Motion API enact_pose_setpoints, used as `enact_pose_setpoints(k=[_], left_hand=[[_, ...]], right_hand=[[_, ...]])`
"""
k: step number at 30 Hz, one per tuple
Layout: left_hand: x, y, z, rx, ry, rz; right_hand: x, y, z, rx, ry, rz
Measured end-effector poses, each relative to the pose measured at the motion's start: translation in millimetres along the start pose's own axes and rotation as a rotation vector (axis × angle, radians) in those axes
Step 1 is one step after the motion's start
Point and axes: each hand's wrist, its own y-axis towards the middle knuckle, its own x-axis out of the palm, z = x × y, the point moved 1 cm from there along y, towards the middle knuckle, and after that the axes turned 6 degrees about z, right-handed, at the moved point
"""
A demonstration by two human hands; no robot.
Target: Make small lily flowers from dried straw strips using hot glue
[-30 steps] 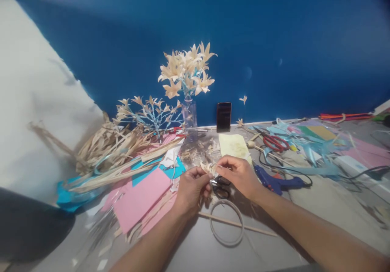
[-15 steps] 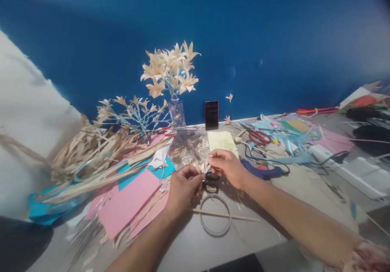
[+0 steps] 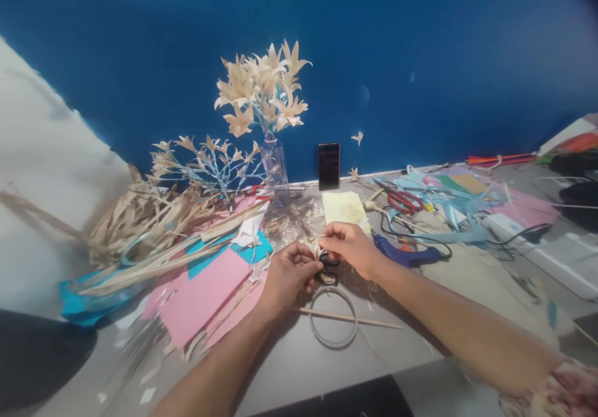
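Note:
My left hand (image 3: 293, 272) and my right hand (image 3: 348, 246) are close together over the table, fingers pinched. Between the fingertips shows a small pale husk piece (image 3: 318, 250), mostly covered by the fingers. Right beneath them lie black-handled scissors (image 3: 328, 278), their blades hidden. Nearer to me, a grey ring (image 3: 333, 346) rests across a thin wooden stick (image 3: 380, 324). Pale husk scraps (image 3: 299, 224) litter the table behind my hands. A yellow paper sheet (image 3: 343, 207) lies just beyond my right hand.
Pale husk flowers (image 3: 261, 90) stand in a clear bottle (image 3: 275, 174), with a phone (image 3: 329, 166) upright beside it. Pink paper (image 3: 205, 295) and dried husks (image 3: 140, 217) cover the left. To the right are a blue glue gun (image 3: 406, 255), red-handled scissors (image 3: 405, 202) and a white power strip (image 3: 527, 252).
The view has shifted slightly, so the scene sits a little higher and farther right. Both hands stay pinched together; less of the pale piece shows between them.

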Motion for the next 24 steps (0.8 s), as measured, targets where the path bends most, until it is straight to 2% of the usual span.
enact_pose_setpoints(k=[6,13,17,24], left_hand=[[-0.6,-0.1,-0.1,-0.023,0.011,-0.059],[0.1,-3.1,7.7,-0.148,-0.216,-0.127],[-0.3,-3.8,9.1,-0.216,-0.327,-0.225],[-1.9,-0.9,3.3,-0.232,-0.395,-0.270]], right_hand=[[2.2,-2.1,-3.2,0.026,-0.014,0.009],[2.0,-3.6,-6.0,-0.012,-0.032,0.074],[1.0,-3.3,-5.2,-0.030,-0.006,0.092],[2.6,-5.8,-6.0,-0.026,-0.015,0.071]])
